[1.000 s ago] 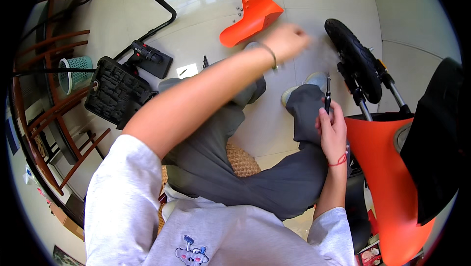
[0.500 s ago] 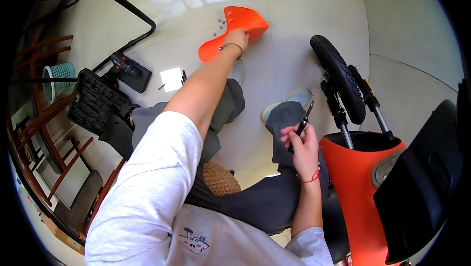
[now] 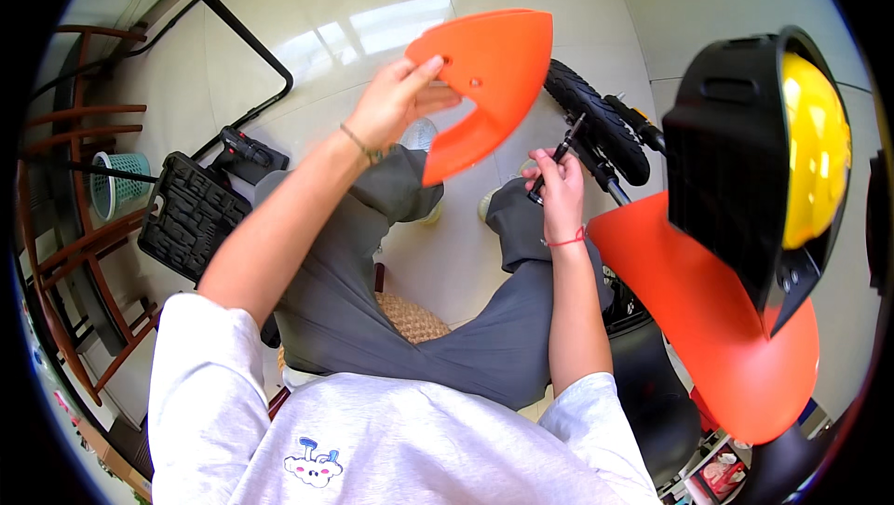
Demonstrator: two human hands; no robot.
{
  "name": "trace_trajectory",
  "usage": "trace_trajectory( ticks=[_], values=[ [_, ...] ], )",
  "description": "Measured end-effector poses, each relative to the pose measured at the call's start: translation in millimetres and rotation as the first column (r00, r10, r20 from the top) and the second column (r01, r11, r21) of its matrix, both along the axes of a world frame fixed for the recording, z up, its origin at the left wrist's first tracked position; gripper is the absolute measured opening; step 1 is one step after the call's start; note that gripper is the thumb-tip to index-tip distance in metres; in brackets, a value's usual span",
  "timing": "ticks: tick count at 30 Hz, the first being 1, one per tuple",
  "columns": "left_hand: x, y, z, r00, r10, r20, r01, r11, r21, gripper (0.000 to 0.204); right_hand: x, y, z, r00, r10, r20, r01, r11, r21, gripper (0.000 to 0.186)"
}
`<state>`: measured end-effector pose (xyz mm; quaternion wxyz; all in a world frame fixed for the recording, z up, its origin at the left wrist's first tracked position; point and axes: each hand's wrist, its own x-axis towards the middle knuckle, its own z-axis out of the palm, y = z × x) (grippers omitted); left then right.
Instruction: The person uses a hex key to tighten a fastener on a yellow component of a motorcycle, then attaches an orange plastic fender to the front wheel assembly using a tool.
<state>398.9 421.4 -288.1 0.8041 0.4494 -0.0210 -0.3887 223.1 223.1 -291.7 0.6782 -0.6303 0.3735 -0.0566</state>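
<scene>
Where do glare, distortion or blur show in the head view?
Head view: bright reflections glare off the pale floor; small highlights dot the yellow dome; the fisheye bends edges near the black corners; the orange piece in the left hand looks fairly sharp.

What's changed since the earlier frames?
The left hand took hold of the orange panel and lifted it off the floor, toward the camera. A yellow part now shows in the black shell. The right hand still holds the tool; the wheel remains at right.
</scene>
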Motion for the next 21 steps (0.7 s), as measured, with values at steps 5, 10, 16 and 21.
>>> trace_trajectory(
  ticks=[5, 10, 16, 21],
  values=[
    [-88, 23, 43, 0.978, -0.004, -0.207, -0.027, 0.988, -0.150, 0.041, -33, 1, 22, 0.992, -0.081, 0.094, 0.053, 0.962, 0.269, 0.029],
    [-153, 44, 72, 0.966, 0.000, -0.257, -0.057, 0.975, -0.216, 0.040, -94, 25, 47, 0.986, 0.012, 0.168, -0.078, 0.916, 0.392, 0.036],
    [-189, 75, 100, 0.972, -0.034, -0.231, -0.018, 0.976, -0.218, 0.040, -153, 66, 76, 0.933, 0.262, 0.246, -0.326, 0.905, 0.272, 0.086],
    [-209, 86, 115, 0.980, -0.089, -0.176, 0.040, 0.963, -0.265, 0.038, -172, 95, 107, 0.906, 0.297, 0.303, -0.344, 0.932, 0.117, 0.092]
  ],
)
